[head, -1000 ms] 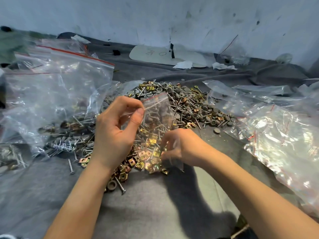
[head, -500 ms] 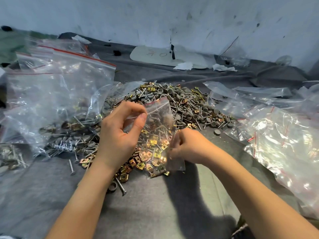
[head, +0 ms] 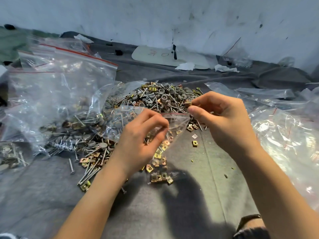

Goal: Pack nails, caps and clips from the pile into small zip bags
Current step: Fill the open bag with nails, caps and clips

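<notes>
Left hand grips a small zip bag holding clips; right hand pinches one clip; big bag at left holds nails

You are looking at a grey cloth bearing a silver, grey and brass-yellow pile at twelve o'clock. Your left hand is gripping a clear small zip bag with a red strip; your right hand is pinching a brass-coloured clip.

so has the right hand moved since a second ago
Yes. The right hand left the small zip bag, reaching away to the pile, pinching a clip.
</notes>
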`<state>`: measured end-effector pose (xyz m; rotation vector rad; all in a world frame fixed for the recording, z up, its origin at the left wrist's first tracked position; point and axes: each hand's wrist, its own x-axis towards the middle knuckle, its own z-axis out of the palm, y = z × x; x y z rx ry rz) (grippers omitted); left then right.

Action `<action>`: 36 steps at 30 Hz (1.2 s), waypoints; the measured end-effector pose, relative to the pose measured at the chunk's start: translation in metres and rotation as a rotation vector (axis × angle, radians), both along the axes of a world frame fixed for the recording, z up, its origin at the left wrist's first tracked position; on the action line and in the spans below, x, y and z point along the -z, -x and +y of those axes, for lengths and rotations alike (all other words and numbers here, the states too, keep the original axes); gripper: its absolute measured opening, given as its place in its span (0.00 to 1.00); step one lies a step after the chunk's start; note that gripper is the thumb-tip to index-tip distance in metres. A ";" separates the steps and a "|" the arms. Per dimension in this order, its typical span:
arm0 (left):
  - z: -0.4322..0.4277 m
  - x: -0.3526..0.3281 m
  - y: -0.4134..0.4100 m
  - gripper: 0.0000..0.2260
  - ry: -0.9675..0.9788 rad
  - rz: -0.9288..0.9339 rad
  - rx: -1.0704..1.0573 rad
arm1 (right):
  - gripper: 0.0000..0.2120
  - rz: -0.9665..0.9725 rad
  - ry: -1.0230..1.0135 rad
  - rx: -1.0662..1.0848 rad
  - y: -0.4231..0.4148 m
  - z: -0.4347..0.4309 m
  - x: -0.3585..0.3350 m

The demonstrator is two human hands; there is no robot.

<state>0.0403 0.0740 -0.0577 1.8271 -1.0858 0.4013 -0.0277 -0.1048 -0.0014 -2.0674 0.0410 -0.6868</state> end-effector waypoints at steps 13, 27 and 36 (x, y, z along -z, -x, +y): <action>-0.002 -0.001 0.001 0.10 -0.038 -0.036 0.032 | 0.04 -0.043 0.234 0.041 0.003 0.012 -0.003; 0.000 -0.005 0.003 0.09 0.007 -0.033 0.016 | 0.06 -0.037 0.145 0.024 0.006 0.011 -0.005; 0.007 -0.010 -0.001 0.05 0.161 -0.021 -0.026 | 0.13 0.472 0.110 0.092 -0.007 0.005 0.019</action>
